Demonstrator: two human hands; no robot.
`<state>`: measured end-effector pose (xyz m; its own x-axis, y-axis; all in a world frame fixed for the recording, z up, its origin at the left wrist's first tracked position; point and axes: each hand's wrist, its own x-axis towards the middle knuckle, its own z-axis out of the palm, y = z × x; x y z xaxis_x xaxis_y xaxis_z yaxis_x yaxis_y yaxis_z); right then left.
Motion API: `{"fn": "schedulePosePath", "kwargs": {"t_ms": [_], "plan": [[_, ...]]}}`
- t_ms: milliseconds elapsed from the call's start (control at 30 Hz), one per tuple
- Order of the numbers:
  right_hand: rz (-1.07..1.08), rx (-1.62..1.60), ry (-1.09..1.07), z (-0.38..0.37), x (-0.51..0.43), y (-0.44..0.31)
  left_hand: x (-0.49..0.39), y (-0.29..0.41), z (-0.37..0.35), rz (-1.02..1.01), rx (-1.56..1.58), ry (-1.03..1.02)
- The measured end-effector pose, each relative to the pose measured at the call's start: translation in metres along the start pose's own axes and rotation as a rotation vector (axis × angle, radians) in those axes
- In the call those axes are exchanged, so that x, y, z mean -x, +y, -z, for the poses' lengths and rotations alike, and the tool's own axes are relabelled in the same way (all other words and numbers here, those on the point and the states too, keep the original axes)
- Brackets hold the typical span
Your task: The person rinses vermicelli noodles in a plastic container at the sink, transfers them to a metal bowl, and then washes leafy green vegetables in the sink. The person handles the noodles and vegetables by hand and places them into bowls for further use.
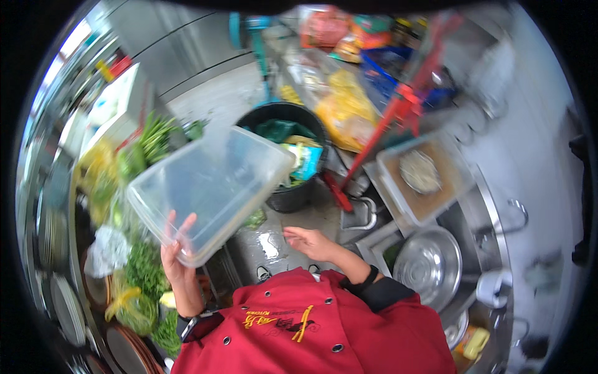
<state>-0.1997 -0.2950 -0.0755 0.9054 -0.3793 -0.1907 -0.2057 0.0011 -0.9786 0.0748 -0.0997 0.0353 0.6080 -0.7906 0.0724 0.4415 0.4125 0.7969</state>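
My left hand holds a clear plastic storage box or lid by its near left corner, fingers seen through the plastic. It is tilted and partly overlaps a black waste bin with green plastic and a blue packet inside. My right hand is to the right of the plastic piece, apart from it, over the wet floor, with nothing seen in it. To the right, a plastic tub holds brownish liquid and a round pale bundle. Below it, a steel bowl stands in the sink.
Leafy greens and bagged vegetables lie on the left shelf, beside stacked plates. A red-handled tool leans at the right of the bin. Yellow plastic bags and a blue basket stand beyond. Faucets project at the sink's right.
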Motion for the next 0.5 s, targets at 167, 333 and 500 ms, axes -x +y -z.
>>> {"fn": "schedulePosePath", "kwargs": {"t_ms": [167, 333, 500], "plan": [[0.208, -0.152, 0.012, 0.040, 0.066, 0.011, 0.024, -0.081, -0.080, 0.342, 0.134, -0.093], [0.302, -0.635, 0.228, 0.067, 0.149, 0.000, 0.030, -0.109, -0.127, 0.498, 0.196, -0.320], [0.296, -0.889, 0.442, 0.085, 0.190, 0.000, 0.028, -0.112, -0.143, 0.570, 0.135, -0.335]]}}
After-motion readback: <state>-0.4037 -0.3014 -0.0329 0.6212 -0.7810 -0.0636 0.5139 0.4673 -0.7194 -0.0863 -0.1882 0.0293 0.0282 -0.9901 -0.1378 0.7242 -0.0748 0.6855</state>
